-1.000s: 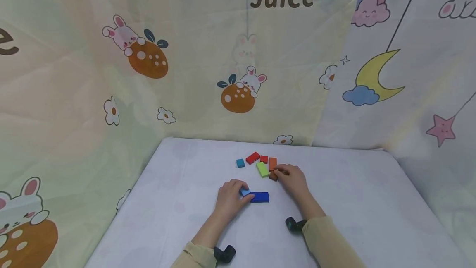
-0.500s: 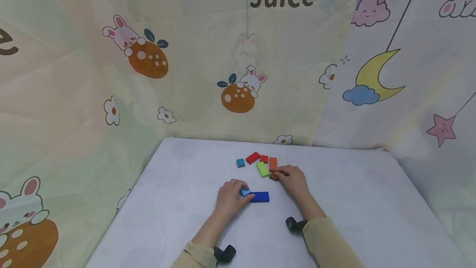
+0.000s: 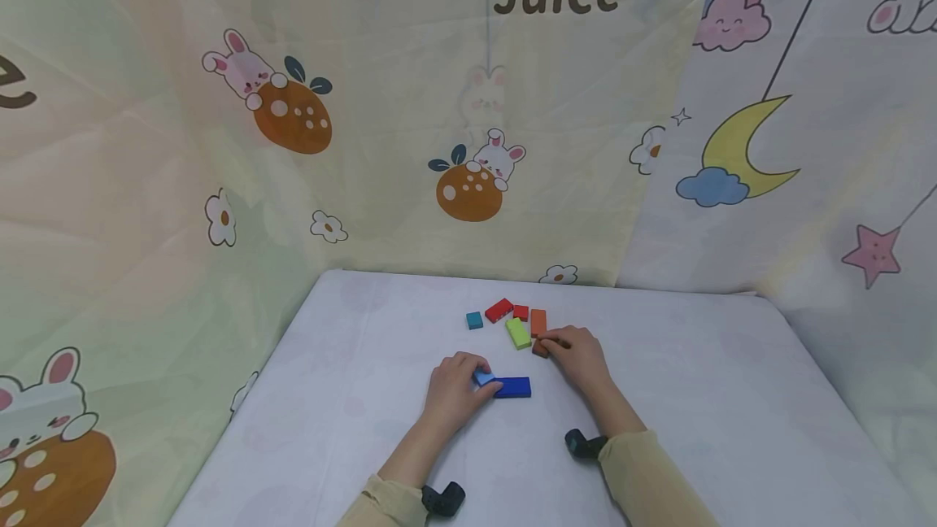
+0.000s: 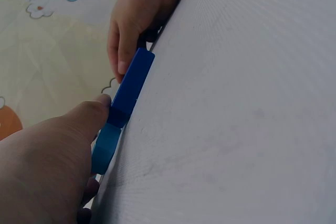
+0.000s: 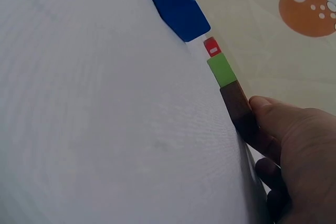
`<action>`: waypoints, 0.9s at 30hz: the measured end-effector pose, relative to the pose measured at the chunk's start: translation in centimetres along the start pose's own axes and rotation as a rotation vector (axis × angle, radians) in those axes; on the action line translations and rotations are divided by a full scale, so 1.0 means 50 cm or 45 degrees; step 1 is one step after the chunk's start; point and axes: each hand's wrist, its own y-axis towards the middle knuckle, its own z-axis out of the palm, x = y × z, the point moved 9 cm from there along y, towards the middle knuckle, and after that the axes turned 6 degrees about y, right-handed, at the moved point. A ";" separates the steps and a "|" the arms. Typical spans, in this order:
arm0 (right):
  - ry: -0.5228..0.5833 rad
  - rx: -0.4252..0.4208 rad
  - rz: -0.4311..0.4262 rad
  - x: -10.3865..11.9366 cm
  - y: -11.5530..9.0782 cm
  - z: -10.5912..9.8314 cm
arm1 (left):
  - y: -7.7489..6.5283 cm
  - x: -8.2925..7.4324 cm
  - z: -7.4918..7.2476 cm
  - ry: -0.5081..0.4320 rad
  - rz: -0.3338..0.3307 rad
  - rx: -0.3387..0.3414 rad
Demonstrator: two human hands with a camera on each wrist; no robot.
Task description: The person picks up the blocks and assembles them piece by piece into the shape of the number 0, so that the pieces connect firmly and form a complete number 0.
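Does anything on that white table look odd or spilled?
Only slightly: the lime-green rectangular block lies aslant beside the straighter orange rectangular block near the person's right hand. Nothing looks spilled or damaged.

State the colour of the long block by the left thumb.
Dark blue. The long block shows best in left wrist view.

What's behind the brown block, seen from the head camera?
Behind the brown block lies the orange block, with the small red block to its left. The right hand covers part of their boundary; contact can't be seen.
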 end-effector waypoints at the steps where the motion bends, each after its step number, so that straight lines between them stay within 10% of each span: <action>1: 0.000 0.001 -0.001 0.000 0.000 0.000 | 0.000 0.001 0.000 -0.002 -0.003 0.002; 27: -0.041 0.020 -0.048 0.007 -0.025 0.006 | 0.001 0.006 0.006 -0.007 -0.008 -0.003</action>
